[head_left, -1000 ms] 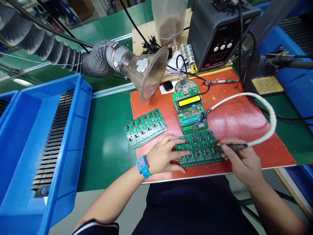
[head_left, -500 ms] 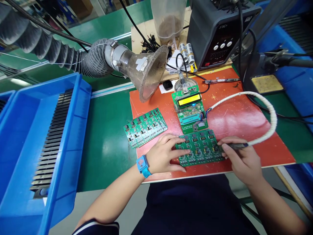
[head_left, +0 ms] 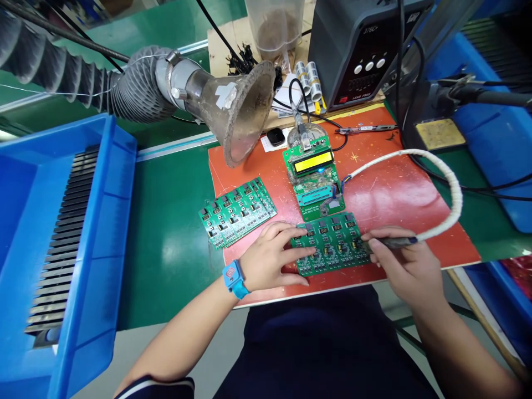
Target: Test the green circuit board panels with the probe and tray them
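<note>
A green circuit board panel (head_left: 328, 246) with several small digit displays lies at the front of the red mat. My left hand (head_left: 276, 256), wearing a blue wrist strap, rests with fingers spread over the panel's left end. In my right hand (head_left: 405, 263), closed like a pen grip, is a dark probe (head_left: 397, 242) on a white wrapped cable. Its tip points at the panel's right end; exact contact is hidden by the fingers. Just behind lies a green programmer board (head_left: 318, 180) with a lit yellow screen, joined to that cable.
A second board panel (head_left: 238, 213) lies left of the programmer. A fume extraction hood (head_left: 245, 116) hangs above the mat (head_left: 386, 183). At left stands a blue bin (head_left: 106, 221) holding a black slotted rack (head_left: 66, 244). A soldering station (head_left: 366, 61) and tweezers (head_left: 368, 129) are at back right.
The whole view has shifted, so things appear a little further left and higher. My hands and the probe stay at the same places on the panel.
</note>
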A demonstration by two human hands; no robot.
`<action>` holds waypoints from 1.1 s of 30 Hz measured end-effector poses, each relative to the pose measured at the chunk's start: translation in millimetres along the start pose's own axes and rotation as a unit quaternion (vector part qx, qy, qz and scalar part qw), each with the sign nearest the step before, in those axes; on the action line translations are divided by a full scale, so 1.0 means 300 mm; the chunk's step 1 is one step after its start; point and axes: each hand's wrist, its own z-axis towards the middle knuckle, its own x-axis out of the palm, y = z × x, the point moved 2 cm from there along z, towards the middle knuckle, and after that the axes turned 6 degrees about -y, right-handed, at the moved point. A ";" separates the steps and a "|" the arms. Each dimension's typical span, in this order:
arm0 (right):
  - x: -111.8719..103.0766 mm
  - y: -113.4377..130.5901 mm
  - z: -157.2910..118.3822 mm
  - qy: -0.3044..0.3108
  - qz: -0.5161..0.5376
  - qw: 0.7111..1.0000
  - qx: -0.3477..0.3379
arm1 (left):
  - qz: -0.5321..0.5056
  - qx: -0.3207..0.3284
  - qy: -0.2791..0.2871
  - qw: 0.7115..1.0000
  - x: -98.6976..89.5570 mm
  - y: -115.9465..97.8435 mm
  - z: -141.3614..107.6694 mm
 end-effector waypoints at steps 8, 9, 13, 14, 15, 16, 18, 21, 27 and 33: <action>0.026 -0.019 -0.011 0.056 -0.054 0.997 -0.026 | -0.001 0.003 -0.005 1.000 -0.003 -0.004 0.001; 0.026 -0.023 -0.011 0.063 -0.059 0.996 -0.030 | 0.000 0.000 -0.001 1.000 -0.003 -0.004 0.001; 0.028 -0.034 -0.011 0.078 -0.062 0.994 -0.045 | -0.001 -0.004 0.003 1.000 -0.004 -0.004 0.002; 0.029 -0.034 -0.010 0.081 -0.065 0.993 -0.048 | -0.002 -0.003 0.002 1.000 -0.004 -0.004 0.002; 0.030 -0.034 -0.009 0.083 -0.068 0.993 -0.051 | -0.002 -0.002 0.000 1.000 -0.005 -0.004 0.002; 0.030 -0.032 -0.007 0.086 -0.073 0.992 -0.055 | -0.003 0.001 -0.004 1.000 -0.005 -0.004 0.002; 0.032 -0.026 -0.002 0.087 -0.086 0.990 -0.067 | -0.003 0.008 -0.016 1.000 -0.006 -0.004 0.003; 0.034 -0.013 0.005 0.075 -0.108 0.987 -0.089 | -0.002 0.014 -0.030 0.999 -0.007 -0.005 0.003; 0.041 -0.003 0.010 0.050 -0.124 0.988 -0.082 | 0.006 0.006 -0.022 1.000 -0.006 -0.005 0.003; 0.033 -0.026 -0.002 0.071 -0.079 0.993 -0.044 | 0.000 0.014 -0.027 1.000 -0.008 -0.004 0.003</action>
